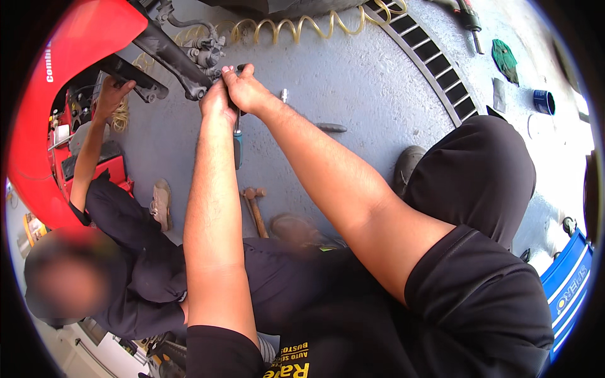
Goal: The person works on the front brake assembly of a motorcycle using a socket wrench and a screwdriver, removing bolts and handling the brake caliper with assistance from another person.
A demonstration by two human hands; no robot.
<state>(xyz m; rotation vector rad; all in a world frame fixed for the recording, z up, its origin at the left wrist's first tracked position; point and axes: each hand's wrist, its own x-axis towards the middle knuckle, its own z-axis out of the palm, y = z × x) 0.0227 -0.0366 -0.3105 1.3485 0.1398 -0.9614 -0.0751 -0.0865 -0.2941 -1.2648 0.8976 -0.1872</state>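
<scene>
My left hand (217, 103) and my right hand (249, 92) are close together, fingers curled, at the lower end of a dark metal arm (173, 60). What they close on is mostly hidden; a short black end shows above the right hand. Beside them is a greasy metal joint assembly (207, 53). Just below my left wrist, a tool with a teal handle (237, 151) shows; its dark shaft runs up behind the wrist, and I cannot tell if a hand touches it. Further left, a co-worker's hand (115, 94) grips a second black bar (135, 79) under the red bodywork (88, 31).
On the grey floor lie a hammer (254, 211), a small silver socket (284, 96) and a dark elongated tool (331, 127). A coiled yellowish hose (296, 31) and a slotted drain grate (428, 53) are at the back. A blue can (543, 102) and green cloth (504, 61) are right.
</scene>
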